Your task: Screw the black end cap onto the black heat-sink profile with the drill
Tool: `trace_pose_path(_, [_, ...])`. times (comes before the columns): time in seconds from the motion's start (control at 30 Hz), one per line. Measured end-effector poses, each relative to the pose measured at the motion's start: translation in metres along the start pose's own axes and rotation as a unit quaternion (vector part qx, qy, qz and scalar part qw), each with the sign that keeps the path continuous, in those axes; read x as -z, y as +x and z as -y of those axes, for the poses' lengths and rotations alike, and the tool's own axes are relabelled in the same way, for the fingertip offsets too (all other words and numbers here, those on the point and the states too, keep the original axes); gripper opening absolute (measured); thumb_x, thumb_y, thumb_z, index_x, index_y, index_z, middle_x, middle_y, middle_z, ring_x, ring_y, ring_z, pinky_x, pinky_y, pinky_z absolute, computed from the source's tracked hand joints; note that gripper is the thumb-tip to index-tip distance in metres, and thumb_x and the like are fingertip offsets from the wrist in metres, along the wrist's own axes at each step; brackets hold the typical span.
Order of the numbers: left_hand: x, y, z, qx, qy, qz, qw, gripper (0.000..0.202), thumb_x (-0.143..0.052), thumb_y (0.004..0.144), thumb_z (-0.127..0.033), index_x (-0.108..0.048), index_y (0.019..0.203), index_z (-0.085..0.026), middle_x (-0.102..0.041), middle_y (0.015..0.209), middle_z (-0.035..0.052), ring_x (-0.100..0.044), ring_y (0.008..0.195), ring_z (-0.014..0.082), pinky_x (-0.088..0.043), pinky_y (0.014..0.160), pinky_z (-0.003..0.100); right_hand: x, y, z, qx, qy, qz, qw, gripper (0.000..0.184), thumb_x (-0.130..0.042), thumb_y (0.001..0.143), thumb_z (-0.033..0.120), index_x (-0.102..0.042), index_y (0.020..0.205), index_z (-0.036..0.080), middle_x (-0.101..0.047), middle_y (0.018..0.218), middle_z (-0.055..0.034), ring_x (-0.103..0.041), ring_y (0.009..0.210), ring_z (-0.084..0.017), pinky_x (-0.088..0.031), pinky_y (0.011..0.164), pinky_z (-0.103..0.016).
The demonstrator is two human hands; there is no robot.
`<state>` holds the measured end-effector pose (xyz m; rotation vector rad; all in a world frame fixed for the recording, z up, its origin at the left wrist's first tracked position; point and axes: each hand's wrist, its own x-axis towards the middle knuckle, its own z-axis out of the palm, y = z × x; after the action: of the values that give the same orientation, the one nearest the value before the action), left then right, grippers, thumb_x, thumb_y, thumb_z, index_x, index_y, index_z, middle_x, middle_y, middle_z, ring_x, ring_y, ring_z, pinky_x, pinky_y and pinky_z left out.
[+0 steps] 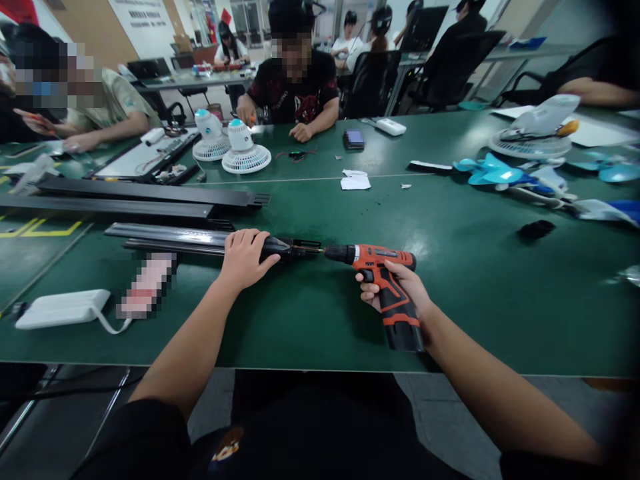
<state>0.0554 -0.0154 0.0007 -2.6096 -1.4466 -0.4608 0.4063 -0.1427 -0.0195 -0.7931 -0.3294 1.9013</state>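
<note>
Two hands meet at the middle of the frame over one long black rail (170,239), which lies flat on the green table (475,293) and runs from centre left to the centre. The left hand (245,257) lies on top of the rail near its right end, palm down, fingers curled over it and pressing it to the table. The right hand (400,287), just right of centre, is closed around the grip of an orange and black cordless drill (385,259), forefinger at the front of the handle. The drill lies level, its bit pointing left and touching the end of the rail.

Above the rail, toward the upper left, two more black rails (140,193) lie side by side. A white power bank (63,309) with a short cable sits at lower left, near the table's front edge. Two small white fans (245,152) rest face down at upper centre, in front of a person in a black shirt (295,87) whose forearms rest on the table. White paper scraps (355,181) lie right of the fans, and a phone (354,138) lies beyond them. Blue fan blades (495,175) and another white fan (535,130) fill the upper right. A small black object (536,230) sits alone at mid right.
</note>
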Motion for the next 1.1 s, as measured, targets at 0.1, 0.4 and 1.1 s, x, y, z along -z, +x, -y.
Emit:
trace_pose_path(0.1, [0.0004,-0.0001,-0.0004,-0.001,0.002,0.0,1.0,0.054,-0.049,0.102,-0.058,-0.056,0.141,-0.021,-0.06,0.137,0.0166,-0.05,0.129,0.0368,-0.034,0.113,0.054,-0.0002,0.0001,0.0002,-0.003,0.009,0.0,1.0,0.035,-0.066,0.087,0.039,-0.064,0.114,0.018,-0.072,0.096,-0.0105,-0.05,0.061,-0.014,-0.05,0.06,-0.032])
trace_pose_path(0.4, [0.0009,0.0,-0.0008,-0.002,0.004,0.0,1.0,0.054,-0.049,0.102,-0.057,-0.057,0.14,-0.02,-0.06,0.137,0.0172,-0.05,0.129,0.0368,-0.034,0.113,0.054,0.0003,0.0004,-0.0002,-0.001,0.001,0.001,1.0,0.034,-0.065,0.087,0.04,-0.064,0.113,0.018,-0.072,0.098,-0.0107,-0.05,0.061,-0.015,-0.051,0.06,-0.033])
trace_pose_path(1.1, [0.0012,-0.0006,0.0015,-0.009,0.004,0.007,1.0,0.063,-0.05,0.099,-0.064,-0.056,0.141,-0.018,-0.059,0.139,0.0187,-0.05,0.131,0.038,-0.032,0.115,0.054,0.0021,0.0002,-0.0002,0.001,-0.002,0.012,1.0,0.034,-0.065,0.088,0.04,-0.064,0.114,0.019,-0.072,0.097,-0.0103,-0.052,0.061,-0.015,-0.051,0.06,-0.034])
